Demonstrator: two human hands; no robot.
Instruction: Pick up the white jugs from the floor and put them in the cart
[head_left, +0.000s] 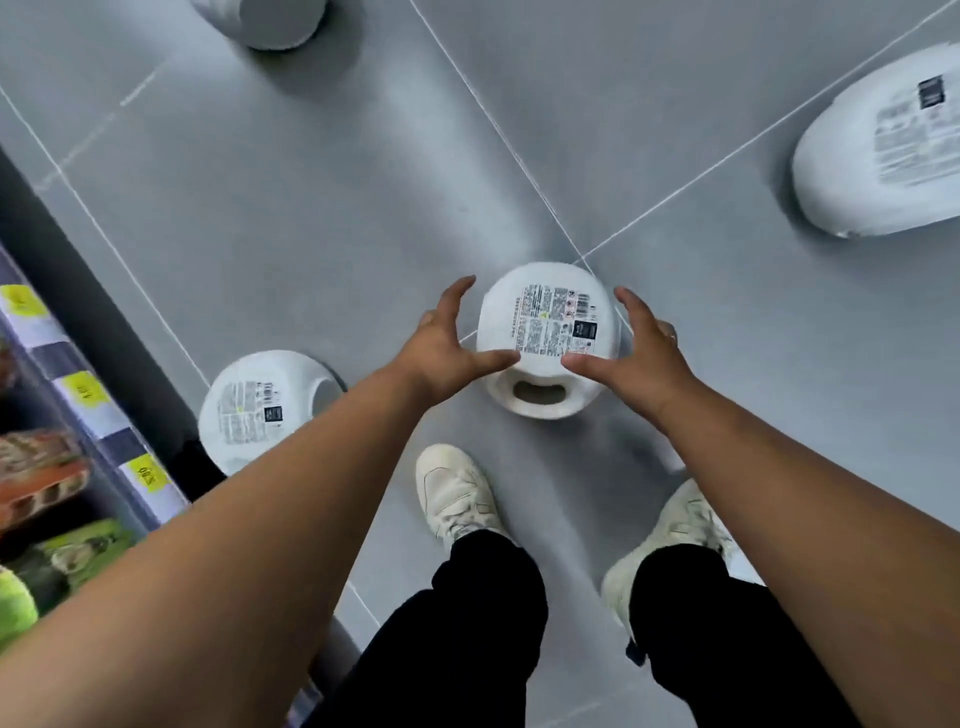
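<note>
Flanking a white jug (545, 322) on the grey floor (311, 208), left hand (447, 348) and right hand (644, 353), fingers spread, released, grasping nothing, contact unclear; second jug (254, 410) beside the shelf (78, 415) at the floor's left edge; third jug (883, 150) at the right edge; fourth jug (270, 21) at the top edge

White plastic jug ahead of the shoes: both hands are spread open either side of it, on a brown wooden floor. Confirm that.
Wrong floor: the head view shows grey tiles, not brown wood. The white plastic jug lies between the open left hand and right hand.
</note>
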